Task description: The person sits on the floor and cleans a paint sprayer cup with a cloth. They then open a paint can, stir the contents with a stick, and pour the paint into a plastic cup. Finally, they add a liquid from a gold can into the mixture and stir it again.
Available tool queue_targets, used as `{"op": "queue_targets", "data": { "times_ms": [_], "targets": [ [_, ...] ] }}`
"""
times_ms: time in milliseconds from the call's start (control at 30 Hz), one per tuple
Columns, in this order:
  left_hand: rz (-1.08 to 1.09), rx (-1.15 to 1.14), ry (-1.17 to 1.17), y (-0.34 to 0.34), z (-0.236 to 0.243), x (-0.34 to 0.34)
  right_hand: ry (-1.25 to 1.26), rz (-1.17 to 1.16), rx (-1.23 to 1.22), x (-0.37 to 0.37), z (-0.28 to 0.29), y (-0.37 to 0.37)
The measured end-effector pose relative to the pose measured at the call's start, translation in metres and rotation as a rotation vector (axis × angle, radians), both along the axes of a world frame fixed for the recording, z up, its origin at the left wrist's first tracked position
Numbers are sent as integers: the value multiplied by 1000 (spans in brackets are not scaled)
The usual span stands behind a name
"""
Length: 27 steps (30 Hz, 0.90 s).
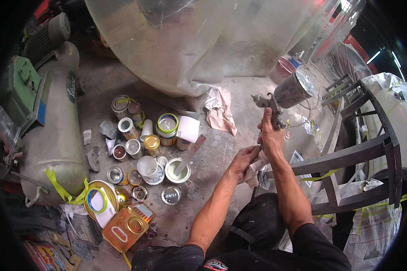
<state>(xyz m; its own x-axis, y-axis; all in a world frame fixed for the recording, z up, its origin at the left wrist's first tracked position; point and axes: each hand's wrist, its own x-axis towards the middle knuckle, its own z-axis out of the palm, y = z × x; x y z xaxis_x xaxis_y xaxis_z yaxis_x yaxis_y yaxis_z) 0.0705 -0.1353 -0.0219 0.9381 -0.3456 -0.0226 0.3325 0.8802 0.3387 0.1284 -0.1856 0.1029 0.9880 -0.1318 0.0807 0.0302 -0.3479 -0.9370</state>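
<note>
My right hand (271,131) grips a metal paint spray gun (270,106), raised with a grey cup (294,90) on its upper right side. A thin hose runs near the gun. My left hand (245,160) is closed on a crumpled pale cloth (255,171), just below and left of my right hand, at the bottom of the gun's handle. Whether the cloth touches the handle is unclear.
Paint cans (167,126), a square metal tin (124,228) and a stir stick (190,156) stand left. An air compressor (54,149) fills the far left. Plastic sheeting (176,40) hangs ahead, a pinkish rag (219,113) below it. Dark slatted frames (362,147) stand right.
</note>
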Motion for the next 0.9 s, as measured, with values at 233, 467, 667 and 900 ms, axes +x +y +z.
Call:
{"op": "queue_targets", "data": {
  "times_ms": [233,467,667,900],
  "targets": [
    [-3,20,-7,-3,0,-1,9,1,-18,-3,2,-2],
    [-3,277,-51,-4,0,2,0,60,-93,-1,2,-12],
    [267,349,-12,-11,-26,9,80,74,-182,-1,13,-26],
    [3,1798,-73,-2,-126,-41,196,192,-349,-38,-55,-73]
  ]
}}
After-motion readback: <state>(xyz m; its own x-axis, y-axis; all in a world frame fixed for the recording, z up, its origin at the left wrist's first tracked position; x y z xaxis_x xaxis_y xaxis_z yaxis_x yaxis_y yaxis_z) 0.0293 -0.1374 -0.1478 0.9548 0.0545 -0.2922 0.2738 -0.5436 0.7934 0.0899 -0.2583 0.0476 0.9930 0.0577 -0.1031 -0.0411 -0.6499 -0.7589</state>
